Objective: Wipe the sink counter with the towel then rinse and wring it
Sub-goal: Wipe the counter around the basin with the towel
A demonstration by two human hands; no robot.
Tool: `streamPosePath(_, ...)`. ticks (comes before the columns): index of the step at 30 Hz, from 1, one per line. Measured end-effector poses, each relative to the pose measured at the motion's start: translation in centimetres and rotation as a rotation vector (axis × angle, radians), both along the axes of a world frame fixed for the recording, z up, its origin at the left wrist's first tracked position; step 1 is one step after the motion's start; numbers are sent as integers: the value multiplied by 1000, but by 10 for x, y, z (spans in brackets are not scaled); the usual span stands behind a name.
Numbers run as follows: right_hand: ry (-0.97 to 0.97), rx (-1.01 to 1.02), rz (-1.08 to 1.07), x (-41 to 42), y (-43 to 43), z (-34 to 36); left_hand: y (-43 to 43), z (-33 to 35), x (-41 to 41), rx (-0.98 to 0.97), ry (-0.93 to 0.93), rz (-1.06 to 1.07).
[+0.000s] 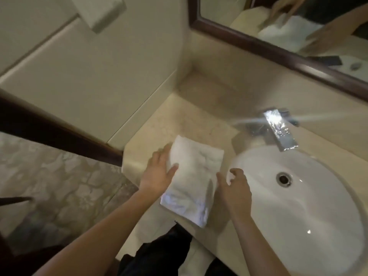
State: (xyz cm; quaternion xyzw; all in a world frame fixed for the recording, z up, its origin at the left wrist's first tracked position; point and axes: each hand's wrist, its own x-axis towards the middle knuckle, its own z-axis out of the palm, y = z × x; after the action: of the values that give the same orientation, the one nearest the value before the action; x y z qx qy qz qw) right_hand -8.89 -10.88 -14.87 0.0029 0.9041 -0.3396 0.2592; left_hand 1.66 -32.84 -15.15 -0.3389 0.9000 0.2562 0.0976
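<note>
Wiping is in hand: your left hand (157,173) presses flat, fingers spread, on the folded towel (192,180) on the bench (169,120) beside the sink (310,206), your right hand (236,188) curls loosely empty at its edge, and the next stroke calls for steady downward pressure.

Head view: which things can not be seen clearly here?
- Towel: its left edge is under the left hand; wet or dry cannot be told.
- Right hand: fingers curl at the towel's right edge; grip unclear.
- Faucet: glare and blur hide its handle.
- Sink: cut off by the right edge.
- Mirror: small dark items reflected, too blurred to name.
</note>
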Motion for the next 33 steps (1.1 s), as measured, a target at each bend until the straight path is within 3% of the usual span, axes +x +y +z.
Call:
streamPosePath(2, 160, 31, 88, 13, -7, -17, 3, -17, 0, -214, 40, -126)
streamPosePath(5, 434, 62, 240, 26, -25, -46, 15, -33, -10, -307, 31, -396)
streamPosePath(9, 382, 176, 424, 32, -39, -79, 18, -61, -7, -239, -21, -485)
streamPosePath(17, 506, 329, 460, 9, -46, -83, 5, -70, -26, -236, -23, -469)
streamPosePath(22, 546, 289, 417, -14, -73, -94, -10, -74, -60, -245, 36, -501)
streamPosePath(27, 553, 374, 288, -87, -114, -95, -54, -82, -151, -316, 124, -610)
streamPosePath(33, 666, 317, 258, -208, -183, -97, -124, -90, -272, -373, 240, -680)
